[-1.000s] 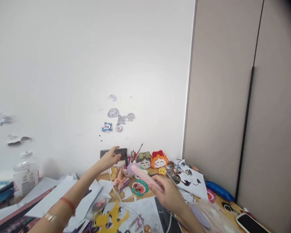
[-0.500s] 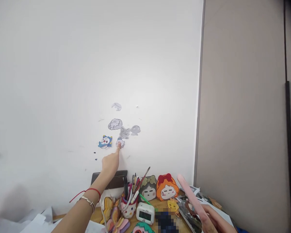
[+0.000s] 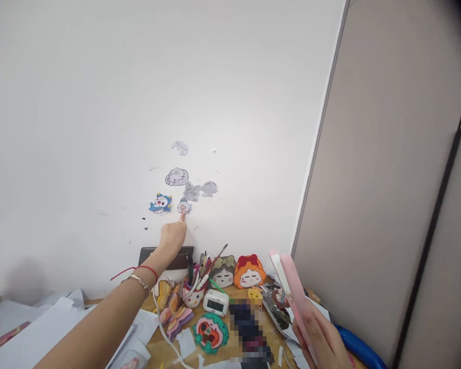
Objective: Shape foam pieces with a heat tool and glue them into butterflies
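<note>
The index fingertip of my left hand (image 3: 173, 238) touches the lower edge of a small paper cutout of a pale-haired figure (image 3: 183, 206) on the white wall. The other fingers are folded, and nothing is held. Around it on the wall are a blue-and-white cutout (image 3: 161, 203), a grey fox-like cutout (image 3: 192, 191), a grey rounded cutout (image 3: 209, 188) and an outlined animal drawing (image 3: 176, 177). My right hand (image 3: 317, 328), low at the right, grips what looks like a pink hair straightener (image 3: 295, 279). Its two long arms stand apart at the tip, with a white strip inside.
The wooden desk (image 3: 236, 293) below carries a cup of pens (image 3: 194, 296), a white digital clock (image 3: 215, 303), two face-shaped cutouts, a green-haired cutout (image 3: 211, 333) and butterfly shapes (image 3: 172, 307). Papers (image 3: 34, 333) lie left. A tall cabinet (image 3: 388, 154) stands right.
The view has tilted down, showing more desk. My left fingertip has slid from the cutout's middle to its lower edge. The pink tool has turned, showing both arms.
</note>
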Available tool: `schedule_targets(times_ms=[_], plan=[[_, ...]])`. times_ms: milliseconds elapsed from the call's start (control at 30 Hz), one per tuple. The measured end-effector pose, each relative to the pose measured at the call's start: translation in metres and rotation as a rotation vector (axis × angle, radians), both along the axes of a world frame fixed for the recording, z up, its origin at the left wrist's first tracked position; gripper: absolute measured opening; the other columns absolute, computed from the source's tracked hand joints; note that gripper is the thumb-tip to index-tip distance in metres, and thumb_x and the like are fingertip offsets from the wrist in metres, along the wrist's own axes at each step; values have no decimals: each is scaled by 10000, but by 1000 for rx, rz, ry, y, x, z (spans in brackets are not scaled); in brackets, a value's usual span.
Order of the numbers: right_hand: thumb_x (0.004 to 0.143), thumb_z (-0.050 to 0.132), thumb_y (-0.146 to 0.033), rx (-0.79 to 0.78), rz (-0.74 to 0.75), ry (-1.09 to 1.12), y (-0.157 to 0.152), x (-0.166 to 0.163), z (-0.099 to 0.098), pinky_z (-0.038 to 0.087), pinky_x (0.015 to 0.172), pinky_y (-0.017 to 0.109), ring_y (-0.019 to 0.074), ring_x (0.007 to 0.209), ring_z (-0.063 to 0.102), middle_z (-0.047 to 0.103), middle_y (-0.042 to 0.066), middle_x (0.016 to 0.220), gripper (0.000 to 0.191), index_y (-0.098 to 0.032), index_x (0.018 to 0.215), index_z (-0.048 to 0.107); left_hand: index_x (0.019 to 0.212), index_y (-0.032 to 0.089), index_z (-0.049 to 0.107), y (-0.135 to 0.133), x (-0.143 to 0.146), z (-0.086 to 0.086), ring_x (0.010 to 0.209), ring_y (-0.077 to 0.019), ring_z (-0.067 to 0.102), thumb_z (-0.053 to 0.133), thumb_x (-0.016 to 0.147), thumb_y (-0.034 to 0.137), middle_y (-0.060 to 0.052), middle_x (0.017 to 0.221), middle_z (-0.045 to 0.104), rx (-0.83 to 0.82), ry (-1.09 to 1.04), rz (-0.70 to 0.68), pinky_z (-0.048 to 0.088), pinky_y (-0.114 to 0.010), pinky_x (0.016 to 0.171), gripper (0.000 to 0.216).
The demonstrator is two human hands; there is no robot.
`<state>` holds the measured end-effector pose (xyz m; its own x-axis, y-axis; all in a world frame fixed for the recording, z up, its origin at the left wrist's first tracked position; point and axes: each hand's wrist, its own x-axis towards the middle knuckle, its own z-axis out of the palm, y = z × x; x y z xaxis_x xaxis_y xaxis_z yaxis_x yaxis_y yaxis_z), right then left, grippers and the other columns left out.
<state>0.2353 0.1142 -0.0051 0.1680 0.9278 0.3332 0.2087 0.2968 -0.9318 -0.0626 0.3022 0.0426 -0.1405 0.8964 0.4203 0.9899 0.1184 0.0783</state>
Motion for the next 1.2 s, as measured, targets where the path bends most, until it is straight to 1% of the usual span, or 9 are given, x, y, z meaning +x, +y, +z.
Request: schedule_targets(times_ms=[100, 200, 333, 400, 467, 667, 900, 1033, 1200], plan=[[765, 416, -699, 42, 26, 52, -9, 12, 11, 123, 359, 200, 23, 341, 225, 371, -52, 542, 581, -157, 938, 534, 1129, 143, 528, -35, 15, -17, 873, -180, 607, 509, 880, 344, -66, 1015, 610, -34, -11, -26, 513, -390, 772, 321], [790, 397, -676, 65, 48, 103, -20, 19, 22, 142, 360, 202, 23, 335, 241, 394, -48, 550, 543, -157, 890, 518, 1053, 135, 560, -83, 41, -59, 780, -157, 618, 484, 890, 365, -39, 890, 629, -84, -41, -89, 519, -367, 728, 291], [813, 384, -650, 77, 124, 121, -29, 17, 29, 156, 359, 197, 34, 338, 274, 410, -48, 550, 523, -151, 882, 521, 937, 135, 601, -136, 83, -119, 790, -157, 620, 474, 898, 340, -24, 821, 636, -186, -115, -282, 511, -365, 738, 245], [820, 383, -639, 97, 175, 105, -30, 16, 30, 157, 351, 193, 36, 334, 273, 412, -54, 550, 530, -147, 946, 530, 941, 139, 605, -150, 100, -138, 841, -165, 614, 490, 891, 319, -32, 870, 640, -234, -151, -396, 501, -374, 771, 219], [826, 376, -634, 110, 221, 88, -32, 18, 30, 160, 346, 189, 37, 335, 278, 408, -58, 550, 542, -143, 987, 536, 983, 142, 596, -157, 114, -147, 906, -180, 597, 520, 873, 314, -47, 948, 630, -279, -174, -503, 487, -392, 812, 219], [850, 364, -608, 138, 260, 100, -41, 30, 38, 204, 351, 187, 40, 353, 309, 406, -61, 561, 501, -151, 964, 532, 1200, 170, 495, -163, 148, -154, 1020, -223, 558, 578, 835, 325, -73, 1103, 584, -401, -150, -673, 458, -449, 877, 405], [826, 392, -626, 175, 257, 55, -49, 29, 42, 188, 345, 193, 33, 332, 294, 412, -57, 547, 467, -172, 766, 480, 1158, 156, 518, -156, 168, -163, 1008, -225, 562, 586, 829, 330, -79, 1109, 576, -443, -176, -585, 462, -454, 868, 378], [828, 398, -613, 176, 285, 80, -56, 23, 46, 200, 342, 185, 35, 337, 299, 396, -61, 538, 451, -173, 765, 480, 1258, 170, 426, -172, 155, -149, 1061, -248, 520, 611, 798, 326, -92, 1170, 530, -318, -309, -591, 426, -469, 901, 519], [823, 396, -621, 139, 334, 1, -57, 17, 45, 175, 334, 182, 32, 330, 275, 384, -67, 531, 483, -159, 858, 532, 1312, 220, 325, -228, 111, -129, 1141, -222, 441, 588, 702, 196, -87, 1222, 482, -155, -481, -562, 335, -357, 993, 666]])
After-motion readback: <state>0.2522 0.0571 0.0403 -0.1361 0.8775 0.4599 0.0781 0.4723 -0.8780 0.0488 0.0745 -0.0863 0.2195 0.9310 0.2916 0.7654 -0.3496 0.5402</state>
